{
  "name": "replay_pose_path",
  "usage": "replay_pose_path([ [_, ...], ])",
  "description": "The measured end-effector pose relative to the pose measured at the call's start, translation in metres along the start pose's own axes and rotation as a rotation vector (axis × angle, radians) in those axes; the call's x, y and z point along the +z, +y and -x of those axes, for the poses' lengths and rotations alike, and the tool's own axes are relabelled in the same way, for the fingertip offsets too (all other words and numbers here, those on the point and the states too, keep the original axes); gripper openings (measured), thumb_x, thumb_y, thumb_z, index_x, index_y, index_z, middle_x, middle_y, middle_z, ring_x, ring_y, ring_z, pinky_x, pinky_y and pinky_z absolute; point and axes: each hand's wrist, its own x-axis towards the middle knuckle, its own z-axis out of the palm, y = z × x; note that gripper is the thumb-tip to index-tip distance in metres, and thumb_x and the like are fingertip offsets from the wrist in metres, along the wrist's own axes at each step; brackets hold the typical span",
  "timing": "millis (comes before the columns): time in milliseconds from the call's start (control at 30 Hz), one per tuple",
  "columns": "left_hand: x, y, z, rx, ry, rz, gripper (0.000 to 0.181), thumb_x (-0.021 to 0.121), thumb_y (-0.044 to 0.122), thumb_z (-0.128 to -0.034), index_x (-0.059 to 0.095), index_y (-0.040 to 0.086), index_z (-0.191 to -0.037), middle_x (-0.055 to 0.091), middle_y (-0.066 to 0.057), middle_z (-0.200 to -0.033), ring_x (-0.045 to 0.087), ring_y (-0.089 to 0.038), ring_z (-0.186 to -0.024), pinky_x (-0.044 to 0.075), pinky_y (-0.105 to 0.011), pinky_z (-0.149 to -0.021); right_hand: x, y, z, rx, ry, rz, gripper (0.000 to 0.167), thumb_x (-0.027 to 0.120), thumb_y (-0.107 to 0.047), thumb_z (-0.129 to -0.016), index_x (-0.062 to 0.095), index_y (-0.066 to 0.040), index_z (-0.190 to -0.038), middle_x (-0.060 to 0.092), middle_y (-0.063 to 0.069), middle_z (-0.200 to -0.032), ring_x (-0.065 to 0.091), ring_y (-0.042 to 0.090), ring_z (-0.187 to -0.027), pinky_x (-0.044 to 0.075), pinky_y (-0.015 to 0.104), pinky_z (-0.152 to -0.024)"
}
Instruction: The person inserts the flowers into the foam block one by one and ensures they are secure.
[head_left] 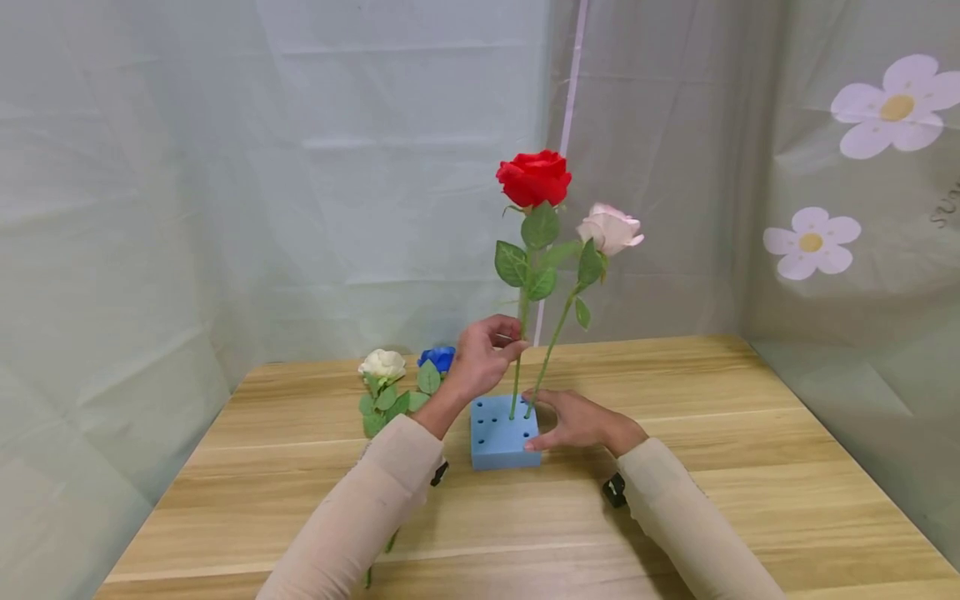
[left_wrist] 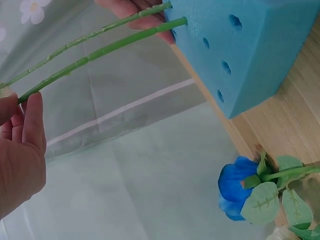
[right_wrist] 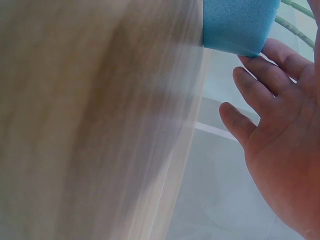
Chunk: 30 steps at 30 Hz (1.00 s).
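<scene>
A light blue foam block (head_left: pixel 504 454) with several holes in its top sits on the wooden table. Two artificial roses stand in it: a red rose (head_left: pixel 534 178), nearly upright, and a pale pink rose (head_left: pixel 609 229) leaning right. My left hand (head_left: pixel 483 354) pinches the red rose's green stem (left_wrist: pixel 135 37) between thumb and fingers, well above the block. At the block's right side, my right hand (head_left: pixel 581 421) holds it, thumb near the front corner and fingers towards the back. In the right wrist view, fingertips (right_wrist: pixel 247 59) touch the block and the other fingers are spread.
Left of the block lie a white flower (head_left: pixel 382 365) and a blue rose (head_left: pixel 437 358), with leaves and stems reaching under my left forearm. The wooden table (head_left: pixel 750 500) extends to both sides. Pale curtains (head_left: pixel 405 167) hang behind and beside it, with printed flowers at right.
</scene>
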Motion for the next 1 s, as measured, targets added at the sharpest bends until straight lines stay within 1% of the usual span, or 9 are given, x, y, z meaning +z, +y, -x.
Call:
replay_pose_path([
  [200,-0.0009,-0.0014,-0.0016,0.008,0.013,0.005,0.014,0.071,0.006,-0.0922,0.069,0.000,-0.105,0.069,-0.012,-0.096,0.067,-0.028,-0.089,0.056,-0.032,-0.070,-0.0008,0.0002,0.0003,-0.002,-0.005,0.000,0.088,0.079,-0.052,-0.081,0.046,-0.003,-0.147,0.048,0.012,-0.149,0.040,0.032,-0.140,0.033,0.051,-0.115],
  [333,-0.0012,-0.0021,-0.0022,0.001,0.029,0.000,0.015,0.072,0.006,-0.0915,0.069,-0.002,-0.104,0.069,-0.011,-0.093,0.067,-0.027,-0.088,0.056,-0.032,-0.071,-0.0010,0.0010,0.0002,0.000,-0.005,0.003,0.088,0.079,-0.053,-0.082,0.046,-0.003,-0.147,0.048,0.011,-0.149,0.040,0.031,-0.140,0.032,0.050,-0.115],
  [500,0.0009,-0.0027,-0.0027,-0.004,0.047,-0.024,0.015,0.074,0.009,-0.0912,0.070,0.000,-0.102,0.069,-0.010,-0.092,0.066,-0.026,-0.088,0.056,-0.033,-0.071,-0.0008,0.0023,-0.0003,-0.007,-0.001,0.007,0.087,0.079,-0.051,-0.082,0.046,-0.003,-0.147,0.048,0.011,-0.149,0.040,0.030,-0.140,0.032,0.048,-0.115],
  [633,0.0035,-0.0032,-0.0035,0.004,0.056,-0.045,0.015,0.075,0.010,-0.0907,0.071,0.001,-0.102,0.070,-0.009,-0.092,0.067,-0.025,-0.088,0.057,-0.034,-0.072,-0.0007,0.0023,-0.0005,-0.005,-0.005,-0.002,0.088,0.079,-0.052,-0.082,0.045,-0.003,-0.147,0.047,0.011,-0.150,0.039,0.030,-0.140,0.032,0.049,-0.116],
  [833,0.0038,-0.0042,-0.0035,-0.001,0.068,-0.051,0.015,0.075,0.010,-0.0906,0.071,0.002,-0.102,0.070,-0.009,-0.092,0.067,-0.025,-0.089,0.057,-0.036,-0.073,-0.0004,0.0022,-0.0010,0.000,-0.010,-0.008,0.088,0.079,-0.051,-0.083,0.044,-0.003,-0.148,0.047,0.011,-0.151,0.038,0.030,-0.141,0.032,0.049,-0.115],
  [1000,0.0037,-0.0046,-0.0042,-0.017,0.063,-0.045,0.014,0.076,0.009,-0.0899,0.071,0.002,-0.100,0.070,-0.009,-0.091,0.067,-0.025,-0.087,0.057,-0.035,-0.072,0.0003,0.0034,-0.0008,-0.002,-0.012,-0.015,0.088,0.079,-0.050,-0.083,0.044,-0.003,-0.148,0.047,0.011,-0.150,0.039,0.031,-0.141,0.032,0.050,-0.115],
])
